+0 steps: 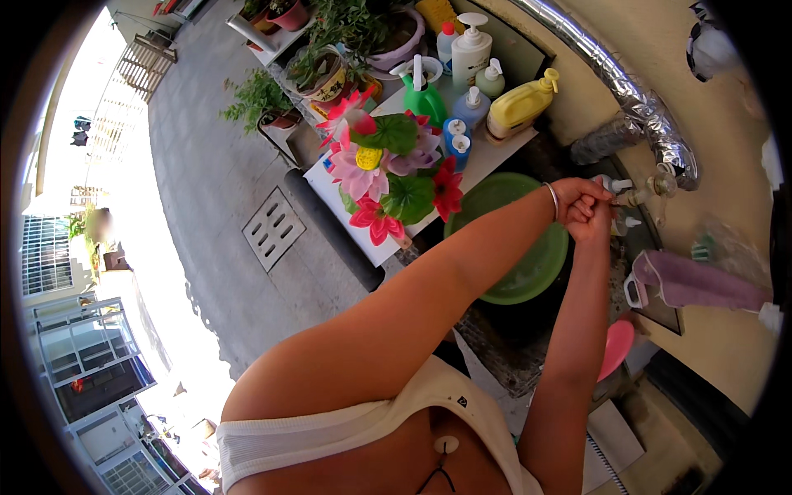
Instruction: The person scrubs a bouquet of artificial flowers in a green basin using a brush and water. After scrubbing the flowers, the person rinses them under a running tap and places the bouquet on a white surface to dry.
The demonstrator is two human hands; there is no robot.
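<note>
My left hand, with a pale bangle at the wrist, reaches across to the right side above the sink. Its fingers are curled in against my right hand, which comes up from below with its fingers folded too. The two hands press together, and whatever may be between them is hidden. Just right of them is a tap on the wall side. A small bottle with a white nozzle stands close behind the fingers. Beneath my hands and left forearm sits a green basin, its middle partly covered by the arm.
Artificial pink and red flowers rise left of the basin. Beyond them are a green spray bottle, a yellow pump bottle and several others. A silver foil-wrapped pipe runs along the wall. A mauve cloth hangs at right.
</note>
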